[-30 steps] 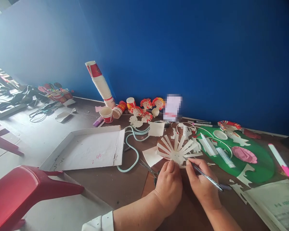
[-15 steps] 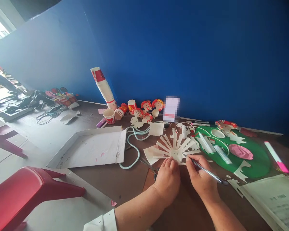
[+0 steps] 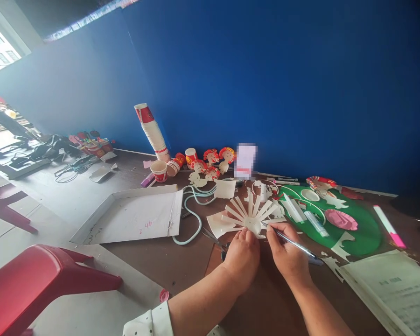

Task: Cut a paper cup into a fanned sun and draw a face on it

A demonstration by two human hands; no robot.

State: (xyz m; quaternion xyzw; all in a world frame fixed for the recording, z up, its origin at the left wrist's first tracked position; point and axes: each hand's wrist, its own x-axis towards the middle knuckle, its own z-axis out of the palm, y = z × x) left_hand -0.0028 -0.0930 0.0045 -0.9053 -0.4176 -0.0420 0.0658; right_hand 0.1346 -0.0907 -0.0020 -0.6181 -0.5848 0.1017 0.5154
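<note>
A white paper cup cut into strips (image 3: 252, 225) lies fanned out on the table, with two small eyes drawn on its round middle. My left hand (image 3: 244, 254) is closed on its lower edge, fingertips pressed together there. In my right hand (image 3: 287, 252) a pen (image 3: 296, 243) is gripped, its tip at the right side of the round middle. Partly under the strips on the left sits a curved piece of white paper (image 3: 217, 225). Scissors (image 3: 217, 242) lie beside my left hand, their handles partly hidden.
A shallow white box (image 3: 126, 214) is at the left, near a red stool (image 3: 52, 280). Behind stand stacked paper cups (image 3: 152, 133) and paper cutout figures (image 3: 227, 158). Right are a green mat (image 3: 366, 233), a glue tube (image 3: 316, 224), a marker (image 3: 388, 226) and a booklet (image 3: 388, 284).
The view has shifted slightly, so things on the right appear further left. Both hands keep their grips, and the pen tip stays near the drawn face.
</note>
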